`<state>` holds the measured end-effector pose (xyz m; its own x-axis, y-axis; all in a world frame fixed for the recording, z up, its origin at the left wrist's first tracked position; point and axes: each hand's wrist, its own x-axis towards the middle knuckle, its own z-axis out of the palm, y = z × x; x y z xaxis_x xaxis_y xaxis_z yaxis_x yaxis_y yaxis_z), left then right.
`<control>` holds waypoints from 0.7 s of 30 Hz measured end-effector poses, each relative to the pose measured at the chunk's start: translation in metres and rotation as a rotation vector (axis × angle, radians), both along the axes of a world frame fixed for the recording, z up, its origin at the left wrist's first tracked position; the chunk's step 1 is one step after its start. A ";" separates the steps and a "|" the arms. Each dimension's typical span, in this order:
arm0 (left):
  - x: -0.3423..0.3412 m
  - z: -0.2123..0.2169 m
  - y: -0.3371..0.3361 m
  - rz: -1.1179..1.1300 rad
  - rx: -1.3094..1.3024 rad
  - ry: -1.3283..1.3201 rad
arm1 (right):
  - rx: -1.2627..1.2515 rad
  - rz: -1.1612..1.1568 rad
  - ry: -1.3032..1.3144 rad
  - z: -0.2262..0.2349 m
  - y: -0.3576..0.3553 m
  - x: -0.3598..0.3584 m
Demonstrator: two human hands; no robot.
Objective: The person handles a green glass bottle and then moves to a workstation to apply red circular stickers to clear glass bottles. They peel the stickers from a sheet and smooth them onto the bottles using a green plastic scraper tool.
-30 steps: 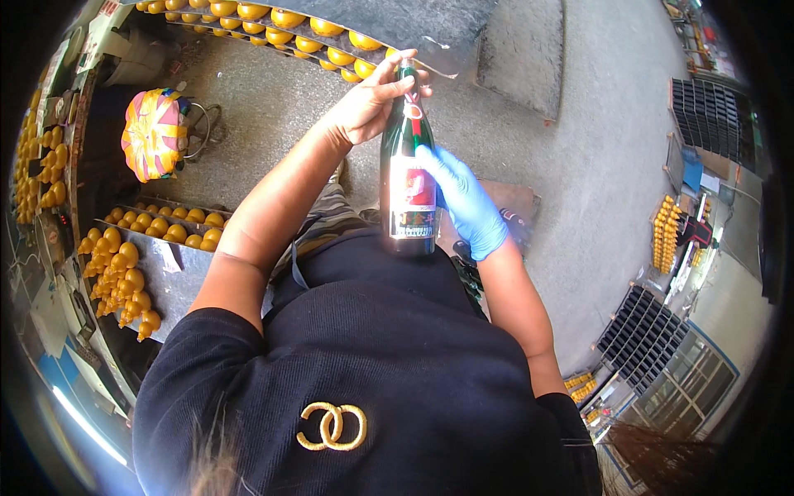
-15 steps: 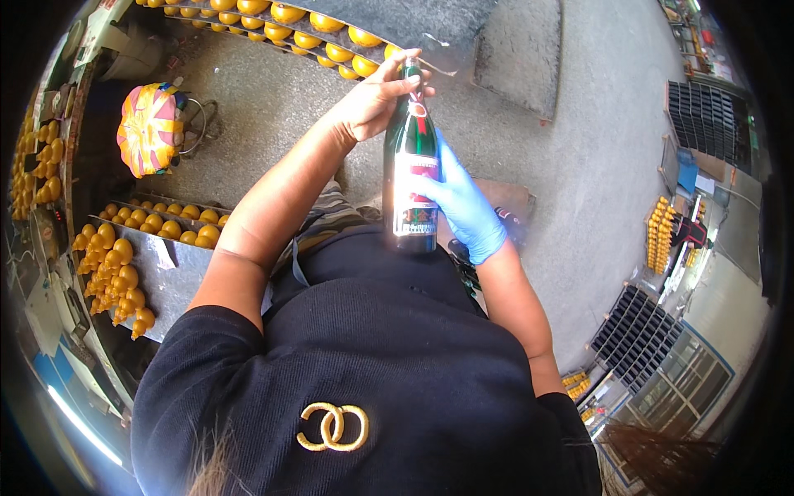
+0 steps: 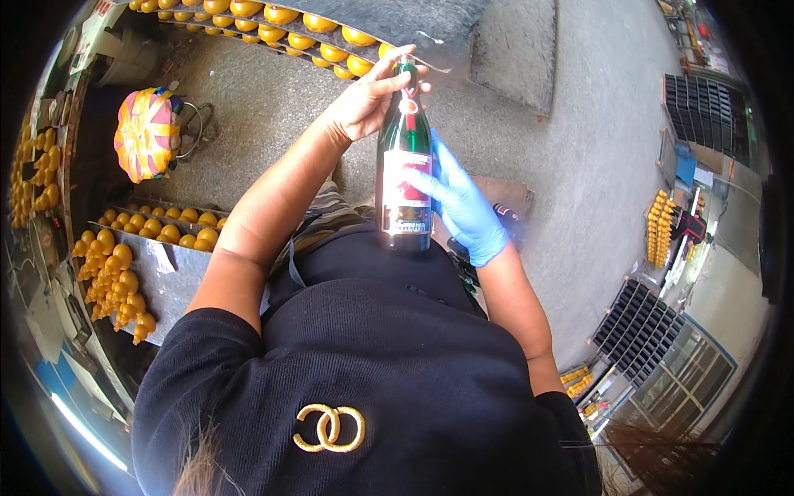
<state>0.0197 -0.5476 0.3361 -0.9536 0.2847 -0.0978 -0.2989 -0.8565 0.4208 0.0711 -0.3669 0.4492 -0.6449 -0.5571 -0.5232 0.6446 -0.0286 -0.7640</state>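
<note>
Grey concrete floor (image 3: 273, 107) spreads below, with rows of yellow-capped bottles (image 3: 273, 33) behind. Held upright before the chest, a dark green glass bottle (image 3: 405, 165) looks heavy, slick, breakable: blue-gloved right hand (image 3: 463, 207) wraps its labelled body, bare left hand (image 3: 372, 95) pinches its neck.

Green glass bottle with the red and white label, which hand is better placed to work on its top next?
Probably the left hand: its bare fingers already wrap the neck of the green glass bottle. The blue-gloved right hand grips the labelled body, steadying it upright.
</note>
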 end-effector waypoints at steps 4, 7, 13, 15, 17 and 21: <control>-0.003 -0.003 0.003 -0.017 0.004 0.001 | 0.156 -0.212 0.264 -0.013 0.007 0.003; -0.003 -0.001 0.003 -0.015 -0.024 -0.005 | 0.433 0.108 0.923 0.004 0.022 -0.011; -0.007 0.006 0.010 -0.049 -0.038 -0.004 | 0.561 0.442 1.326 0.026 0.010 -0.025; -0.010 0.005 0.013 -0.067 -0.019 0.004 | 0.567 0.444 1.381 0.022 0.010 -0.029; -0.011 0.006 0.015 -0.074 -0.023 0.009 | 0.538 0.417 1.407 0.022 0.007 -0.032; -0.012 0.004 0.017 -0.065 -0.024 0.007 | 0.525 0.322 1.369 0.019 0.004 -0.033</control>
